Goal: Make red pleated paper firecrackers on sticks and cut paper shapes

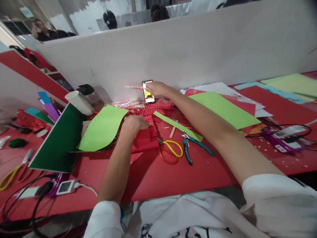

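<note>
As far as I can judge, work is partway: the folded red paper [146, 142] has raised flaps, but the lime strip [178, 126] and lime sheets [102, 129] lie loose. It's mid-table [198, 178], under my left hand [135, 123]; can't tell if those fingers pinch. Right hand [157, 88] is closed on a pencil [135, 87] over the phone [149, 98]. Count: 1 folded piece, 1 strip, 2 lime sheets, 1 pencil, 1 phone, 1 pliers [201, 145], 2 scissors [162, 142].

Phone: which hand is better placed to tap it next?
Probably the right hand: it is at the phone, holding a thin stick. The left hand is farther off, at the red paper.
</note>
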`<state>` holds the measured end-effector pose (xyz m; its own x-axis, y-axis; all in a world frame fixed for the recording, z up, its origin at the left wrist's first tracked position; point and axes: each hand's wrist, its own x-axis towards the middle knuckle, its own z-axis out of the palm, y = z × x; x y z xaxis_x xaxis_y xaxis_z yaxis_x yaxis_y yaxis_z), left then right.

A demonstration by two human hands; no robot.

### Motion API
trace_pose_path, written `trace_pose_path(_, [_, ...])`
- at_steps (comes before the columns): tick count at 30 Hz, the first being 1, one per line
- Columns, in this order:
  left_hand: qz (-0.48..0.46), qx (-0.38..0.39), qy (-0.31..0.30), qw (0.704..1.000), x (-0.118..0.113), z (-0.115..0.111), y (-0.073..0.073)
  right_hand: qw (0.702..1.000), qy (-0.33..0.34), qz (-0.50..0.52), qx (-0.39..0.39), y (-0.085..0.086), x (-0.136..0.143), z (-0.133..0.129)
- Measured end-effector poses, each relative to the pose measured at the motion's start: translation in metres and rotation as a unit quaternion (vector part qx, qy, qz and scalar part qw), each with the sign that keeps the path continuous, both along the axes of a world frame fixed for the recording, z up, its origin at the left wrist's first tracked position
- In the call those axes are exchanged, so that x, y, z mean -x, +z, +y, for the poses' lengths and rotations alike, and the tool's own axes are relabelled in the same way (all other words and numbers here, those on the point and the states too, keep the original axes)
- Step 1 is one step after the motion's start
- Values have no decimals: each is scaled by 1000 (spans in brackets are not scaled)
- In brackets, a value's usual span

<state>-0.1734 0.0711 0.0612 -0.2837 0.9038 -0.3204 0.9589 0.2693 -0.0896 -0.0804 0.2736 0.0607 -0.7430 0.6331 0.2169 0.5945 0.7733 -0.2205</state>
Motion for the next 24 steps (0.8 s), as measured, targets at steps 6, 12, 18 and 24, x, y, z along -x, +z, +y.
trace_pose_path(6, [-2, 53, 13, 999, -4, 0, 7, 912, 35, 261, 315, -23, -38, -65])
trace_pose_path(12, [-20, 35, -17, 999, 3, -7, 18, 791, 57, 438, 422, -80, -78, -137])
trace_pose_path(18, [-13, 31, -1, 999, 6, -15, 23, 744, 28, 476, 468, -102, -101, -169])
trace_pose_path(24, [35, 62, 30, 997, -14, -7, 8, 776, -4, 473, 417, -105, -99, -171])
